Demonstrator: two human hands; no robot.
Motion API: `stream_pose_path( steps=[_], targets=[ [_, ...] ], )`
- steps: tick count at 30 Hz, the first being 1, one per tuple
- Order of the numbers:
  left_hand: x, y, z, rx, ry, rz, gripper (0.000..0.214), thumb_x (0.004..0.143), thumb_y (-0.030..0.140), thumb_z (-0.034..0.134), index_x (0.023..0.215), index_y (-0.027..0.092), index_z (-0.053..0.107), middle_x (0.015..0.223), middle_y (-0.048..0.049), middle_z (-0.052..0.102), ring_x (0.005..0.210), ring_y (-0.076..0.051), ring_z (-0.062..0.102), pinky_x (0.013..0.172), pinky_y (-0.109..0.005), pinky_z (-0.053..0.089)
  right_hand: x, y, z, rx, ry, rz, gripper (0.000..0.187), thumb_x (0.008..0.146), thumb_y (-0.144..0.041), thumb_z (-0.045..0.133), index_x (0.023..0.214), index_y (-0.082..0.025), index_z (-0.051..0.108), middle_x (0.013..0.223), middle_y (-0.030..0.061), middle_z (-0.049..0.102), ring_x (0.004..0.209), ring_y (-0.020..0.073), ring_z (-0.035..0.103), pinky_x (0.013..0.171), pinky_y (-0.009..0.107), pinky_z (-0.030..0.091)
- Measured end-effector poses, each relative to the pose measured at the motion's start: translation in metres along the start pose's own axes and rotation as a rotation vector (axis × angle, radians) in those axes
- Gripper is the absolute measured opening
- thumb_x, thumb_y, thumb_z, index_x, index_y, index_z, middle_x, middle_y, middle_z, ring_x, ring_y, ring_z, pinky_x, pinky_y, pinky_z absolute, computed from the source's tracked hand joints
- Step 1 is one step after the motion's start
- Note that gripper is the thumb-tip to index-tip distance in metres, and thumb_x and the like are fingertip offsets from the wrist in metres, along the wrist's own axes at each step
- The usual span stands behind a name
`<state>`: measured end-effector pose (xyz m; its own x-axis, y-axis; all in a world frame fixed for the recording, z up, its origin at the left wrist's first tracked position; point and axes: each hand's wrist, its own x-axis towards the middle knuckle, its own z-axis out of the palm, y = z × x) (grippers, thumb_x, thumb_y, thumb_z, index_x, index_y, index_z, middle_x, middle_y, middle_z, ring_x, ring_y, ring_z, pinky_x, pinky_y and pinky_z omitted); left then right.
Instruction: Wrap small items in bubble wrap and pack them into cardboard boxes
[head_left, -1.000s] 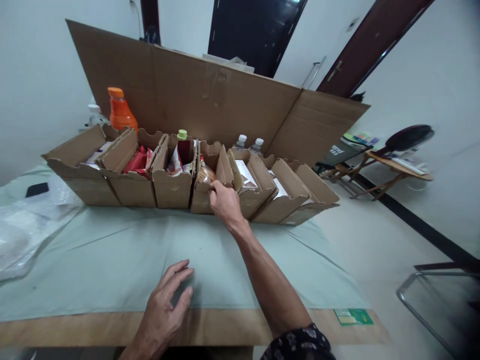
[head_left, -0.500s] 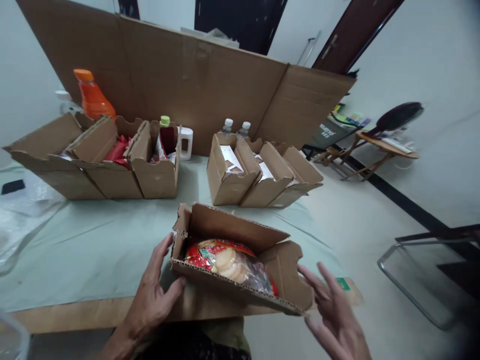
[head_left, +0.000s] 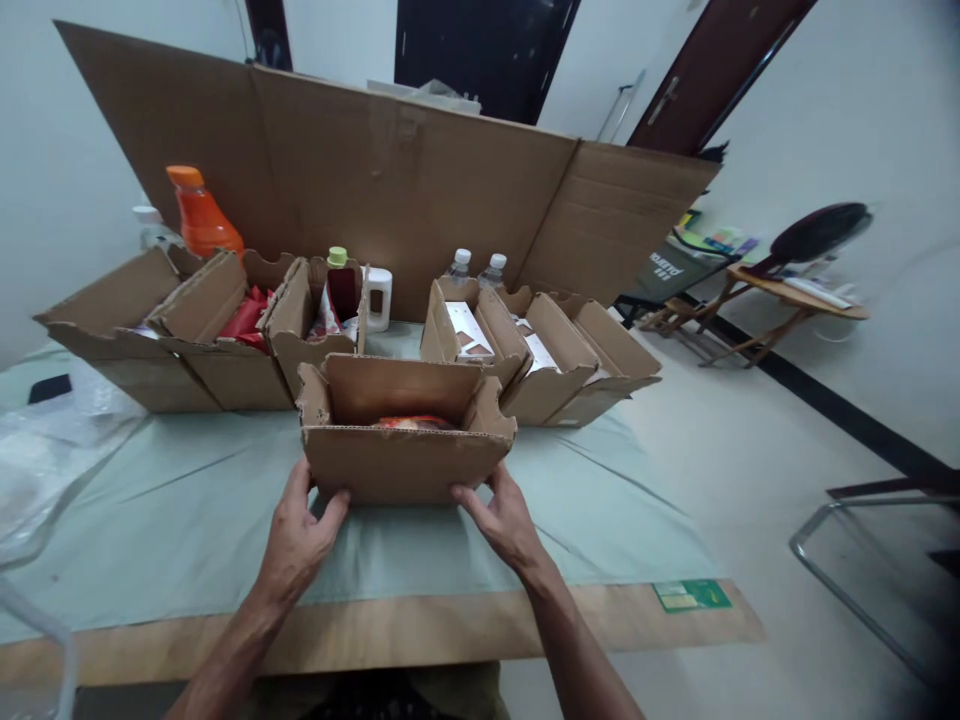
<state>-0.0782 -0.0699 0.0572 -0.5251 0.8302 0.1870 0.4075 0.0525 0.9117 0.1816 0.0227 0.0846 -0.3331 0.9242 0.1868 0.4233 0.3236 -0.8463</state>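
A small open cardboard box (head_left: pixel 405 462) stands on the green table cover, long side toward me, with a red snack packet (head_left: pixel 412 423) just showing inside. My left hand (head_left: pixel 298 535) grips its lower left corner, thumb on the front wall. At the lower right corner my right hand (head_left: pixel 504 518) grips it the same way. The box sits a little in front of a gap in a row of similar boxes.
Left boxes (head_left: pixel 187 340) hold red packets and a green-capped bottle (head_left: pixel 341 285); right boxes (head_left: pixel 525 360) hold white cartons. An orange bottle (head_left: pixel 199 215), a white jug (head_left: pixel 379 297) and two water bottles (head_left: pixel 476 268) stand before a tall cardboard sheet (head_left: pixel 390 170). Clear plastic (head_left: pixel 37 470) lies left.
The box came out of the row, was tilted near my lap half a second ago, and now stands upright on the table farther from me, both hands closed on its corners.
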Motion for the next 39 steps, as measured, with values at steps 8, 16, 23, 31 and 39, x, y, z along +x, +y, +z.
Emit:
stream_pose_path(
  steps=[8,16,23,31,39],
  targets=[
    [0.005,-0.018,0.004,-0.024,-0.071,-0.050,0.041,0.086,0.046,0.063,0.118,0.022,0.056,0.109,-0.0059,0.068,0.100,-0.024,0.068,0.076,-0.032,0.054,0.024,0.022,-0.013,0.171,-0.191,-0.027,0.065,0.078,-0.055,0.080,0.131,-0.021,0.061,0.134,0.0121,0.067,0.128,0.0325,0.060,0.108,0.047,0.049],
    [0.011,-0.016,0.013,-0.094,-0.043,-0.116,0.045,0.083,0.048,0.065,0.117,0.020,0.057,0.110,-0.0070,0.069,0.096,-0.022,0.070,0.074,-0.028,0.055,0.035,0.033,-0.008,0.176,-0.178,-0.066,0.066,0.080,-0.051,0.080,0.136,-0.022,0.061,0.136,0.0111,0.066,0.127,0.0317,0.060,0.108,0.047,0.049],
    [0.018,-0.019,0.015,-0.138,-0.058,-0.125,0.046,0.082,0.042,0.066,0.122,0.019,0.059,0.106,-0.0063,0.072,0.098,-0.021,0.070,0.083,-0.029,0.055,0.026,0.042,0.006,0.198,-0.100,0.032,0.056,0.081,-0.046,0.075,0.129,-0.020,0.062,0.122,0.0102,0.073,0.106,0.0278,0.070,0.090,0.040,0.058],
    [0.008,-0.021,-0.010,-0.197,-0.132,-0.186,0.057,0.080,0.042,0.067,0.130,0.016,0.064,0.128,-0.0151,0.072,0.117,-0.027,0.070,0.103,-0.043,0.055,-0.022,0.027,0.004,-0.079,0.153,0.174,0.035,0.088,-0.048,0.061,0.104,-0.019,0.071,0.096,0.0104,0.080,0.085,0.0265,0.076,0.078,0.038,0.063],
    [-0.013,-0.021,-0.061,-0.092,-0.059,-0.202,0.039,0.085,0.035,0.060,0.118,0.018,0.073,0.121,-0.0128,0.076,0.113,-0.027,0.070,0.092,-0.042,0.059,-0.052,-0.025,0.060,-0.099,-0.069,-0.170,0.021,0.096,-0.039,0.063,0.096,-0.023,0.076,0.089,0.0073,0.081,0.078,0.0237,0.078,0.071,0.030,0.064]
  ],
)
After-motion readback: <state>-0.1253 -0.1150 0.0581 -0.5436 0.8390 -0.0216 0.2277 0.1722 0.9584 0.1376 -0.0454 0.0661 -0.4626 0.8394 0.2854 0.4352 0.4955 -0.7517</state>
